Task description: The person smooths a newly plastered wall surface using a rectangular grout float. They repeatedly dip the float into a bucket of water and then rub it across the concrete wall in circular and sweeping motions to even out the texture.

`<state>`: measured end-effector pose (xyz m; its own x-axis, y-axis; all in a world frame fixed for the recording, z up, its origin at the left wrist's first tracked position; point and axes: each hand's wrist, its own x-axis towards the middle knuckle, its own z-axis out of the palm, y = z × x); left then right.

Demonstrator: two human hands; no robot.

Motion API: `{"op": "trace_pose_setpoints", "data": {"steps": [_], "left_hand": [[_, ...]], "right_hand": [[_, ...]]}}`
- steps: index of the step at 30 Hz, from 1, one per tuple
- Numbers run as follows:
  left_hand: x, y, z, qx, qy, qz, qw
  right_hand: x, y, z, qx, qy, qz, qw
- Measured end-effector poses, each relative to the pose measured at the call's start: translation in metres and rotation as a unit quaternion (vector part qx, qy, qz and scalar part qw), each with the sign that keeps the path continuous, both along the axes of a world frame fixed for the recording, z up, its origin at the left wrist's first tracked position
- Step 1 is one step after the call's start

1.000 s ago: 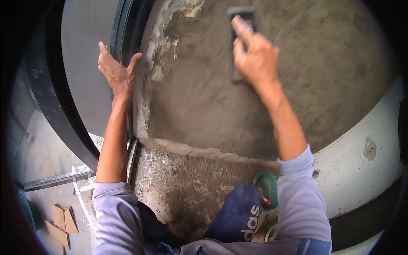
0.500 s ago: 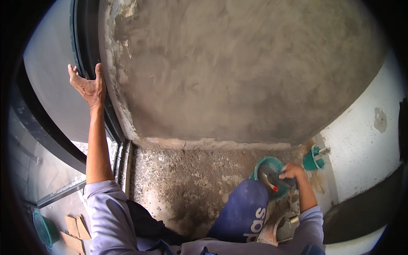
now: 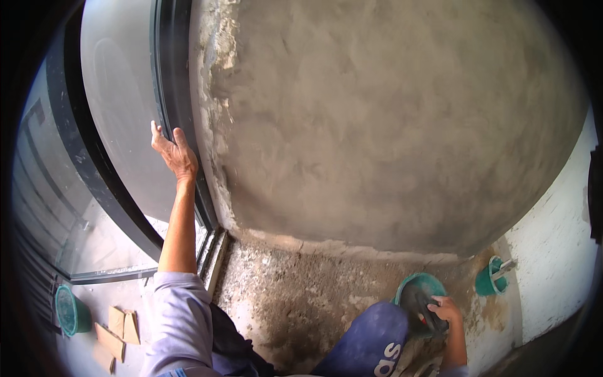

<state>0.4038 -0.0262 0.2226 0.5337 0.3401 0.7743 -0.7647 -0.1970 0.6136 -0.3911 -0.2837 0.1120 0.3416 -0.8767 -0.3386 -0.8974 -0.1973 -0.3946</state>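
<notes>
My left hand [image 3: 176,154] is raised against the dark door frame [image 3: 174,81], thumb on one side and fingers on the other, gripping its edge. Low on the right, my right hand [image 3: 445,309] is closed on a dark, flat tool at the mouth of a green bucket [image 3: 419,278]. The tool's exact kind is partly hidden by the fingers. A red-tipped handle shows dimly inside the bucket. My bent knee [image 3: 370,336] in blue trousers is right beside the bucket.
A grey plastered wall [image 3: 389,125] fills the view ahead, rough along its left edge. A smaller green bucket [image 3: 488,283] with a handle sticking out stands by the white wall [image 3: 553,232]. Beyond the glass door are another green bucket [image 3: 72,311] and cardboard pieces [image 3: 113,339].
The view has shifted, so everything sits further right and lower. My left hand keeps its place on the frame. The dark tool under my right hand now covers more of the bucket's mouth.
</notes>
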Motion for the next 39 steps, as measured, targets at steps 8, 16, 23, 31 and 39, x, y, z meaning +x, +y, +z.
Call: {"op": "trace_pose_setpoints", "data": {"steps": [8, 16, 23, 31, 39], "left_hand": [[0.006, 0.013, -0.005, 0.003, -0.012, 0.019, 1.000], [-0.001, 0.004, -0.005, 0.049, -0.075, 0.028, 0.996], [0.003, 0.011, -0.006, 0.044, -0.070, 0.028, 0.996], [-0.006, 0.007, -0.001, 0.024, -0.082, 0.006, 0.996], [0.007, 0.004, -0.012, -0.023, -0.064, -0.051, 0.996]], "right_hand": [[0.302, 0.076, 0.206, -0.523, -0.288, 0.251, 0.762], [0.461, 0.048, 0.282, -0.766, -0.111, 0.343, 0.532], [0.476, 0.051, 0.318, -0.743, -0.235, 0.274, 0.564], [0.482, 0.052, 0.378, -0.782, -0.217, 0.287, 0.510], [0.507, 0.071, 0.231, -0.733, -0.054, 0.433, 0.521]]}}
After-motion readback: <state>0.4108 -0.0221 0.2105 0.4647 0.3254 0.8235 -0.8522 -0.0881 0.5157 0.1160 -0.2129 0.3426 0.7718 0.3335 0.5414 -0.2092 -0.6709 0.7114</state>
